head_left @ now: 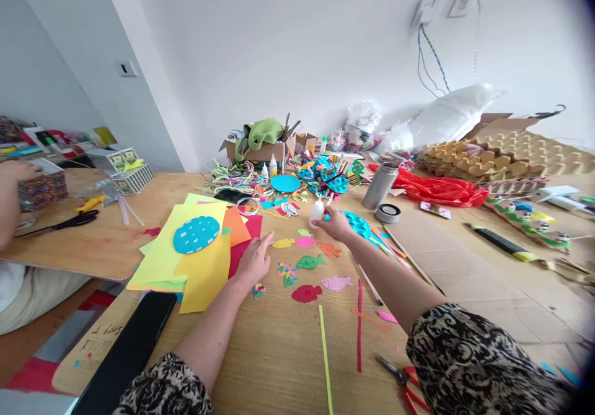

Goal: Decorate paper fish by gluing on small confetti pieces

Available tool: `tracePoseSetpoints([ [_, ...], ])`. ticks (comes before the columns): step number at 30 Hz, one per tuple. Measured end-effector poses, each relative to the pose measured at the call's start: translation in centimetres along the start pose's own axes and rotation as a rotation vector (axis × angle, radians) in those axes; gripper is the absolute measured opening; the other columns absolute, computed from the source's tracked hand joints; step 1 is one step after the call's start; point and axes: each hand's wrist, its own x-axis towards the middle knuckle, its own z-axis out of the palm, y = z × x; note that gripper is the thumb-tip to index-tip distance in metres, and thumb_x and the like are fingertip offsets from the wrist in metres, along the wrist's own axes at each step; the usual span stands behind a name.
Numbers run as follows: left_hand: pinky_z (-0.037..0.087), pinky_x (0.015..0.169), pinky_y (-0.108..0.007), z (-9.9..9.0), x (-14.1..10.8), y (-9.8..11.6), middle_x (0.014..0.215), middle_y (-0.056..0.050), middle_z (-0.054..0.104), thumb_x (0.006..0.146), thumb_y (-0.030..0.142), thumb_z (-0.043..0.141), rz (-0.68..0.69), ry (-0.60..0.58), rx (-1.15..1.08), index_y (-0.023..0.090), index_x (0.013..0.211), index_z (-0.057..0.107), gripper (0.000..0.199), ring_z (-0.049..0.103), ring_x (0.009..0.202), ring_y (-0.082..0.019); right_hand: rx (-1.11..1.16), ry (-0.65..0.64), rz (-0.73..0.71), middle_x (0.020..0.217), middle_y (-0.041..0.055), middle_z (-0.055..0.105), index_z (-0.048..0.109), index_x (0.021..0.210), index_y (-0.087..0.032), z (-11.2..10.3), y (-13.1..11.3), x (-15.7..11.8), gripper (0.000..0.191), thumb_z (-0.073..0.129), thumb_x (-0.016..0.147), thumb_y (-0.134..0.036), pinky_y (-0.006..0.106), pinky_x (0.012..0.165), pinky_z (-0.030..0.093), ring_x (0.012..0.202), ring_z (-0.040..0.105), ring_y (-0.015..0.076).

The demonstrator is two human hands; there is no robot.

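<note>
My right hand point(338, 224) has its fingers closed around a small white squeeze bottle point(317, 214), which stands upright on the table. My left hand point(255, 260) rests beside a red paper sheet point(242, 241), fingers stretched out toward a yellow paper fish point(283, 243) and holding nothing. Between my arms lie more paper fish: a pink one point(305, 241), an orange one point(330, 249), a green one point(311, 262), a light pink one point(336, 283) and a red one point(307, 293). Coloured paper scraps point(287, 272) sit close to them.
Yellow sheets point(160, 241) carry a blue spotted oval point(196, 235) at left, above a black phone point(127, 347). Red-handled pliers point(404, 381) lie near my right sleeve. A steel flask point(380, 186), egg cartons point(478, 158) and a cutter point(502, 241) occupy the right. Another person's arm point(9, 198) is far left.
</note>
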Motion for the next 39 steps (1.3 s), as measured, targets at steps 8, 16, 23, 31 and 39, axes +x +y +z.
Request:
tracePoseSetpoints([
  [8,0.041,0.106,-0.035,-0.1,0.0,0.0,0.119,-0.006,0.065,0.071,-0.007,0.042,-0.022,-0.004,0.005,0.019,0.145,0.037,0.078,0.051,0.12,-0.019,0.041,0.0,0.0,0.11,0.0096,0.068,0.062,0.113,-0.019,0.7,-0.4,0.5,0.049,0.075,0.07,-0.039,0.033,0.078,0.045,0.102,0.061,0.027],
  [16,0.042,0.104,-0.035,0.1,0.0,-0.3,0.119,-0.006,0.066,0.072,-0.006,0.043,0.004,0.008,0.004,0.019,0.146,0.036,0.078,0.051,0.119,-0.02,0.087,0.008,-0.008,0.108,0.0082,0.07,0.063,0.11,-0.019,0.9,0.0,0.7,0.041,0.071,0.074,-0.035,0.029,0.073,0.047,0.095,0.066,0.0229],
  [23,0.043,0.103,-0.036,0.2,0.0,-0.4,0.118,-0.006,0.066,0.072,-0.006,0.043,0.012,0.011,0.01,0.02,0.146,0.036,0.079,0.052,0.118,-0.02,0.05,0.028,-0.01,0.106,0.0081,0.07,0.064,0.108,-0.018,0.9,0.1,0.6,0.037,0.069,0.076,-0.035,0.028,0.071,0.046,0.092,0.065,0.0219],
  [31,0.042,0.104,-0.036,0.2,0.0,-0.3,0.118,-0.006,0.065,0.072,-0.006,0.044,0.002,0.013,0.004,0.021,0.145,0.038,0.078,0.052,0.118,-0.02,-0.077,0.024,-0.081,0.105,0.0081,0.07,0.065,0.106,-0.02,-0.4,-0.5,-0.2,0.036,0.071,0.073,-0.033,0.035,0.081,0.043,0.105,0.058,0.0284],
  [39,0.041,0.106,-0.037,0.3,0.0,-0.5,0.118,-0.006,0.065,0.072,-0.006,0.044,0.005,0.016,0.009,0.021,0.145,0.038,0.078,0.052,0.118,-0.02,-0.136,-0.012,-0.112,0.104,0.0086,0.069,0.064,0.107,-0.019,-1.2,-1.7,-1.0,0.036,0.07,0.074,-0.033,0.035,0.08,0.042,0.109,0.055,0.0302],
])
